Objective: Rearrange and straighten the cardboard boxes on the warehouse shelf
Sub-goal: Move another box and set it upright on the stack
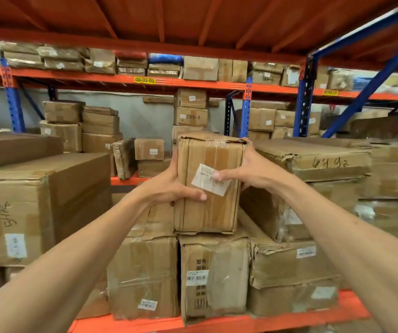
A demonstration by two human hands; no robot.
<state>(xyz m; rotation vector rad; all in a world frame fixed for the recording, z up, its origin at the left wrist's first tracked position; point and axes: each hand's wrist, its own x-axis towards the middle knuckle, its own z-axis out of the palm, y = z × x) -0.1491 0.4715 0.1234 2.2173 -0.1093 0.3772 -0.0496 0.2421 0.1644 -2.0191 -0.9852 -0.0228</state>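
Note:
A tall taped cardboard box [202,212] with a white label stands upright in the middle of the shelf, resting on two lower boxes [214,272]. My left hand [169,186] grips its left side, thumb across the front. My right hand [248,169] clasps its right upper side, thumb lying over the label. Both forearms reach in from the bottom corners.
A large box marked by hand [32,203] stands at the left. Crushed stacked boxes [313,164] press in from the right. The orange shelf beam [217,324] runs along the bottom. A blue upright [301,104] and further racks with several boxes stand behind.

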